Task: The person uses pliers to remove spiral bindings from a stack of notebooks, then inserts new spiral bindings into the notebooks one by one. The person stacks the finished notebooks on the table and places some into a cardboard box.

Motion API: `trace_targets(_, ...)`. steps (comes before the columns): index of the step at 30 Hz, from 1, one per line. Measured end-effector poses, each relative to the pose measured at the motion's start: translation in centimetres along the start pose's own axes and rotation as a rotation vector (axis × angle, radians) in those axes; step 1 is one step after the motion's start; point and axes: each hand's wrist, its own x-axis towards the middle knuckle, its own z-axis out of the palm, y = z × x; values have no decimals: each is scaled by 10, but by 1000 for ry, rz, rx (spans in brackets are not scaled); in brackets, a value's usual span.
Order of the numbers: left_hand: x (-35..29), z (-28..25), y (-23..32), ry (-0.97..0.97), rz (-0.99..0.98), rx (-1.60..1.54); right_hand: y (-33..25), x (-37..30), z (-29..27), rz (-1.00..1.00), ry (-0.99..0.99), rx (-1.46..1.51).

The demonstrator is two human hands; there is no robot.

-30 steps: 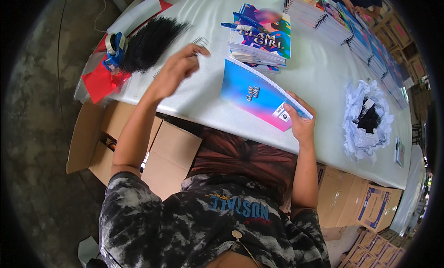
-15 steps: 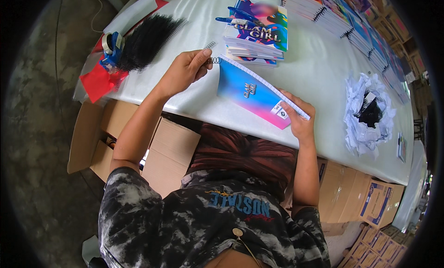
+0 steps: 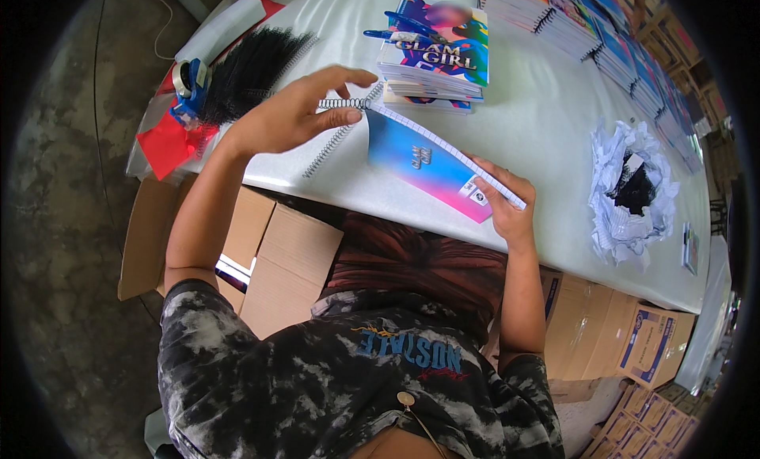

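A blue-to-pink notebook (image 3: pixel 427 162) is tilted up off the white table (image 3: pixel 546 126). My right hand (image 3: pixel 507 205) grips its lower right corner. My left hand (image 3: pixel 297 114) pinches a metal spiral coil (image 3: pixel 344 104) at the notebook's upper left corner, where the punched edge begins. A second loose spiral coil (image 3: pixel 328 146) lies on the table under my left hand. Just behind stands a stack of colourful notebooks (image 3: pixel 435 59) with blue pens on top.
A pile of black spiral coils (image 3: pixel 249 67) and a blue tape dispenser (image 3: pixel 190 87) lie at the left, beside red sheets (image 3: pixel 166 142). Crumpled white paper with black scraps (image 3: pixel 633 190) sits at the right. Rows of bound notebooks (image 3: pixel 602 39) line the far edge. Cardboard boxes (image 3: pixel 269 245) stand under the table.
My left hand came from the black coil pile to the notebook's upper left corner, carrying a spiral coil. The notebook has tilted up more in my right hand.
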Motion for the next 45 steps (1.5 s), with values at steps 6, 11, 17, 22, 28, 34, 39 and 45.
trace_targets(6, 6, 4, 20, 82, 120, 567, -4, -4, 6, 53, 31, -29)
trace_targets(11, 6, -10, 41, -266, -11, 682, -7, -6, 8, 47, 4, -141)
trace_targets(17, 2, 7, 34, -12, 196, 712, 4, -9, 9, -106, -35, -130)
trace_targets(22, -3, 17, 26, 352, 218, 893, -2, -12, 17, -221, -19, -212)
trace_targets(28, -79, 104, -37, 306, 476, 899, -3, -6, 27, -368, 27, -296)
trace_targets(34, -66, 111, -51, 469, 179, 532, -9, -18, 42, -379, 15, -317)
trace_targets(39, -57, 94, -36, 773, 315, 482, -11, -27, 43, -394, -36, -348)
trace_targets(45, -87, 119, -15, 354, 589, 684, -9, -24, 42, -372, -57, -376)
